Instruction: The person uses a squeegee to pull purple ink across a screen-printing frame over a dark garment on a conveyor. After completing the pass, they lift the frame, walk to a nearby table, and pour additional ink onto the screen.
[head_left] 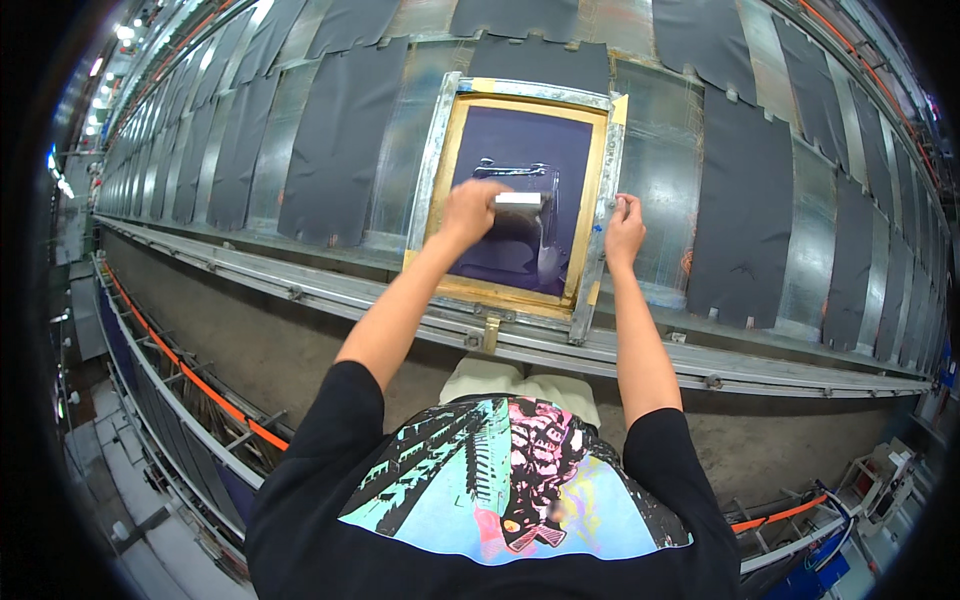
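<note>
A screen-printing frame (433,170), metal outside with a yellow-taped border, lies on the long table in front of me. Dark purple mesh (530,128) fills it, with a glossy wet patch of ink around the middle. My left hand (472,213) is closed around one end of a squeegee (518,199), whose white top edge shows above the mesh. Beside the frame's right bar is my right hand (626,232), its fingers curled and pinched close to the metal. Whatever may be between those fingertips is too small to make out.
Dark fabric panels (742,210) lie in rows along the table, with shiny bare strips between them. A metal rail (270,280) runs along its near edge, with a brass-coloured clip (490,335) by the frame. An orange pipe (190,365) and racks stand at the lower left.
</note>
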